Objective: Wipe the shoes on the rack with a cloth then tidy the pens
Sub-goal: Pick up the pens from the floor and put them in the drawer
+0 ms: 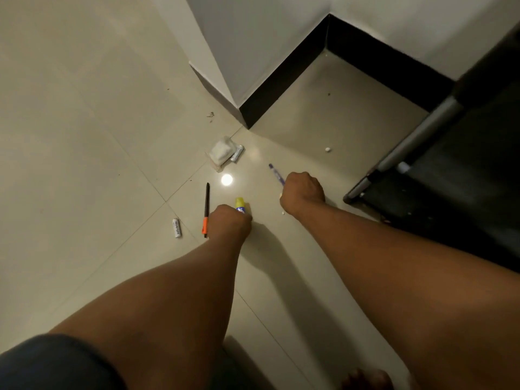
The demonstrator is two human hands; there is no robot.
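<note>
Left hand (229,223) grips a yellow-capped marker (241,206); right hand (303,191) holds a blue pen (275,173).

Head view, 1 camera
Looks steeply down from above onto the floor (84,136), facing a wall corner (239,105).

A beige tiled floor (84,122) carries everything in view. A white wall corner (233,46) with a black skirting board (284,83) juts into the floor from the far side. Near the foot of that corner lies a clear plastic bag holding a folded white item (221,152), with a small silver-wrapped roll (237,156) touching its right side. A round ceiling-light reflection (226,180) shines on the tile just in front of the bag. A small white pellet (327,149) sits well to the right, and bits of debris (210,115) lie to the left of the wall corner.
</note>
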